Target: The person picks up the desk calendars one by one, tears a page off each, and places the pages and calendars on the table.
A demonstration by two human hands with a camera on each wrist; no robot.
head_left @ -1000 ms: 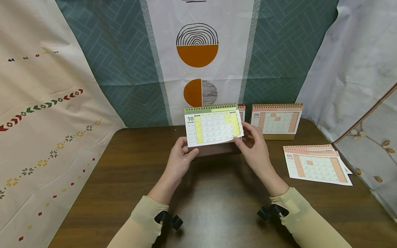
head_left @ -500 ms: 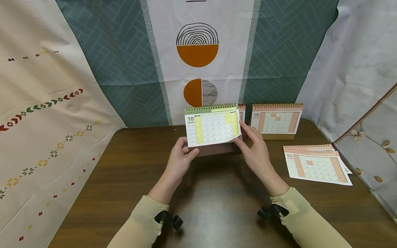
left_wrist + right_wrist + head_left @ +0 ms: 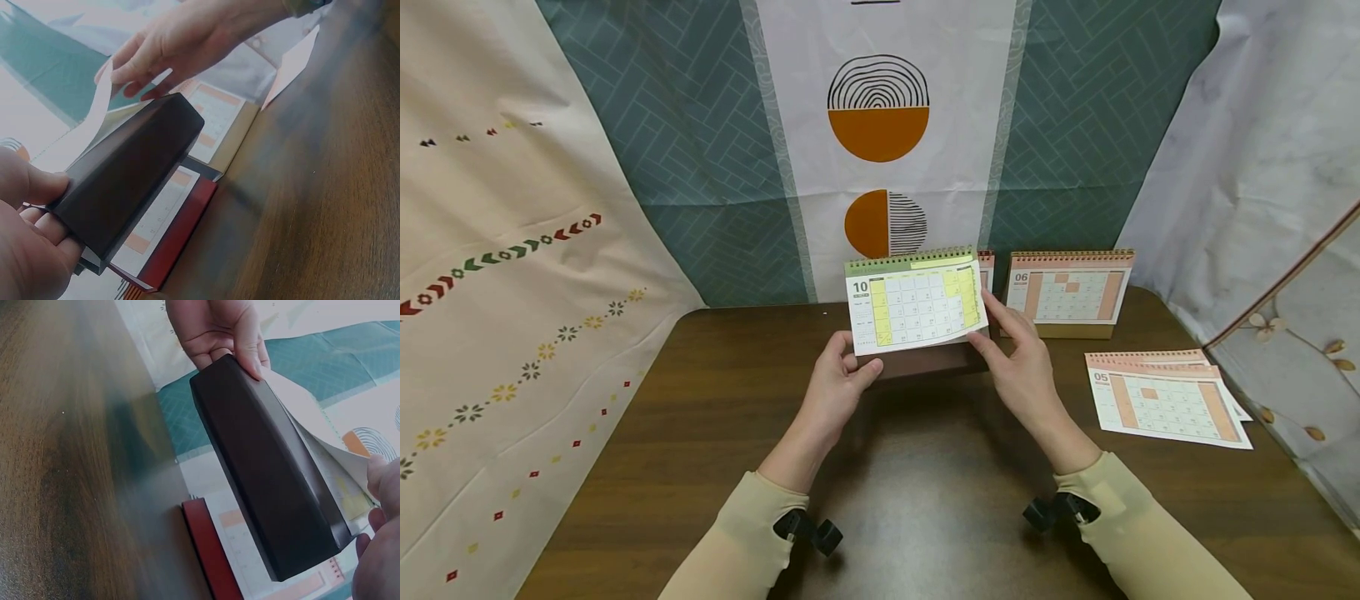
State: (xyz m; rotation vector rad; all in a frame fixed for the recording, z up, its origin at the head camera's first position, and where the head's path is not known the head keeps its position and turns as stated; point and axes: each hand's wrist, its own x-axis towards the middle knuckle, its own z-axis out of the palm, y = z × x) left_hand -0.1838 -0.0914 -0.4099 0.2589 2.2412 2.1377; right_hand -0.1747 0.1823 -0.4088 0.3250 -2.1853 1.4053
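- The calendar [image 3: 916, 304] hides most of a red-based one [image 3: 986, 262] behind it.
- Print in its date squares is too small to read.
- The right hand [image 3: 375, 550] is cut off by the right wrist view's edge.
- The top loose page [image 3: 1168, 404] covers the sheets beneath.

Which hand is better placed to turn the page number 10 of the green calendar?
Probably the right hand: its fingers pinch the page at its lifted right edge, while the left hand grips the dark base.
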